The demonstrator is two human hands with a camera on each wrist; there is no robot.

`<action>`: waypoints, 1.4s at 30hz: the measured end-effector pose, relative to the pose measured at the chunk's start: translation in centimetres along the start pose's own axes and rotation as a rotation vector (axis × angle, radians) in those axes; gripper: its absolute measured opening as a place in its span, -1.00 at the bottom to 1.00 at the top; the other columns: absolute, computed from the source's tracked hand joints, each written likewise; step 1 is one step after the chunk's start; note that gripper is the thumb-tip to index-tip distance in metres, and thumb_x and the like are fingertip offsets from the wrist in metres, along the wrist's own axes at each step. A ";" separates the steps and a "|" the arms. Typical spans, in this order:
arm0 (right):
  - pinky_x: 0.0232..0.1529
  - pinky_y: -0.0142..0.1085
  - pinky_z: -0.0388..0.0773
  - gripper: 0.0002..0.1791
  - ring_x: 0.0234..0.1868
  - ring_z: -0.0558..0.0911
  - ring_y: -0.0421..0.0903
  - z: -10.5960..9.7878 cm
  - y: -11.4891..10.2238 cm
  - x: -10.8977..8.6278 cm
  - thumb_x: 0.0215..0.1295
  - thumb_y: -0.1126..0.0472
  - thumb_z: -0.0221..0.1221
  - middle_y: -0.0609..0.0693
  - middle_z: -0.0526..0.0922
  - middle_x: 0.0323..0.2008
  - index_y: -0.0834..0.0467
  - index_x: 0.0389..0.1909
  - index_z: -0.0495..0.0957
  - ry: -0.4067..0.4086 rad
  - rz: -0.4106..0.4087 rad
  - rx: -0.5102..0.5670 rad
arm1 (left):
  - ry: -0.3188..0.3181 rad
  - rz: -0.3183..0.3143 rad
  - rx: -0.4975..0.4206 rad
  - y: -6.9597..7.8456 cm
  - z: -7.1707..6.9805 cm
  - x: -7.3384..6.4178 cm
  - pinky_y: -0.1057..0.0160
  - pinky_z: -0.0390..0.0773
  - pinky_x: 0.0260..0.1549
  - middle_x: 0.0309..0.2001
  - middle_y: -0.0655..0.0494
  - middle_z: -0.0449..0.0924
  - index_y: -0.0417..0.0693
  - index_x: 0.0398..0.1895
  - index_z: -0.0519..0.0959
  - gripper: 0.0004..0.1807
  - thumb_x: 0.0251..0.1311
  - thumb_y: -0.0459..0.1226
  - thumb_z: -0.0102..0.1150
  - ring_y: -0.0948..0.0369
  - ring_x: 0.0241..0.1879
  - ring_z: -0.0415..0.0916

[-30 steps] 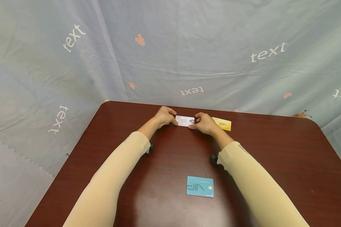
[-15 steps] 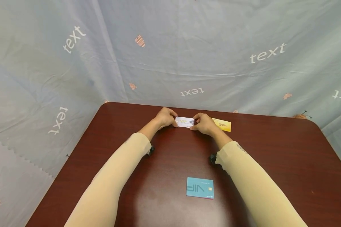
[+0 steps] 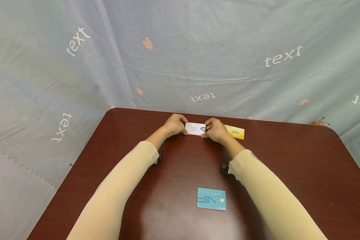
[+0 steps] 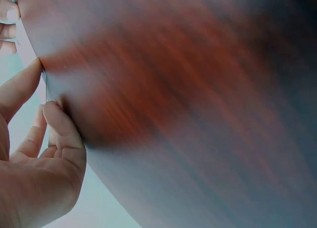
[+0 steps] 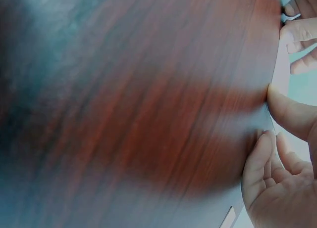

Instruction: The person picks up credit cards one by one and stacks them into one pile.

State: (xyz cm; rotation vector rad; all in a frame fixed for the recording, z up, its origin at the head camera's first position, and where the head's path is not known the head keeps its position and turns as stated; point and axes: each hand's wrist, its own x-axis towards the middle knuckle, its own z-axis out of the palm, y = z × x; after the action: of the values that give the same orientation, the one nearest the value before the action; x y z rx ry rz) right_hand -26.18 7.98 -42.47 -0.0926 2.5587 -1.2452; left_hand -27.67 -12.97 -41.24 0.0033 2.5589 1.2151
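Note:
A white card (image 3: 195,128) with gold VIP lettering lies flat or nearly flat close to the table's far edge. My left hand (image 3: 175,124) pinches its left end between thumb and fingers, while my right hand (image 3: 215,130) does the same at the right end. In the left wrist view, the left hand (image 4: 49,163) grips the card, whose pale edge (image 4: 27,45) shows as a thin strip. The right wrist view has the right hand (image 5: 282,173) at the other end. Just right of that hand sits a yellow card (image 3: 236,132), partly covered by it.
Nearer to me, a teal VIP card (image 3: 211,199) lies on the dark red-brown table (image 3: 174,160), with a thin pink edge showing beneath it. A grey-blue printed cloth (image 3: 228,66) hangs behind the table's far edge.
Both hands stay at the ends of the white card, which hardly moves. The right thumb and fingers shift very slightly. The yellow and teal cards keep their places.

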 end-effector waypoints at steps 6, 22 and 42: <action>-0.03 -0.19 0.56 -0.43 -0.08 0.59 0.06 0.1 0.0 0.0 0.17 0.42 0.49 0.17 0.63 -0.06 0.32 0.17 0.50 0.017 -0.006 0.038 | 0.042 0.009 0.043 0.2 0.2 -0.3 0.11 0.57 -0.02 0.07 -0.11 0.62 -0.19 0.11 0.65 -0.44 -0.04 -0.52 0.56 -0.01 0.00 0.51; -0.24 -0.30 0.66 -0.45 -0.19 0.62 0.00 -0.4 0.1 -0.6 0.24 0.50 0.40 0.20 0.59 -0.09 0.39 0.24 0.48 -0.004 0.010 0.203 | 0.009 -0.022 -0.228 0.4 0.3 -1.4 0.28 0.69 -0.36 -0.15 -0.18 0.66 -0.28 0.16 0.60 -0.44 0.03 -0.64 0.44 0.13 -0.41 0.58; -0.19 -0.22 0.71 -0.50 -0.25 0.72 -0.01 -1.7 0.8 -2.1 0.36 0.42 0.34 0.16 0.65 -0.18 0.38 0.27 0.47 -0.049 -0.013 0.265 | -0.051 0.009 -0.373 0.4 0.0 -2.6 0.18 0.74 -0.11 0.02 -0.23 0.70 -0.30 0.27 0.59 -0.40 0.09 -0.61 0.39 0.03 -0.11 0.69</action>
State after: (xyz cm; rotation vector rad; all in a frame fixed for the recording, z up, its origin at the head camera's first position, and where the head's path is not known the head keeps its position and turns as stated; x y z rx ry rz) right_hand -24.57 10.17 -41.62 -0.0820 2.3318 -1.5540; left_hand -25.23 -13.06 -40.27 -0.0359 2.2545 1.6533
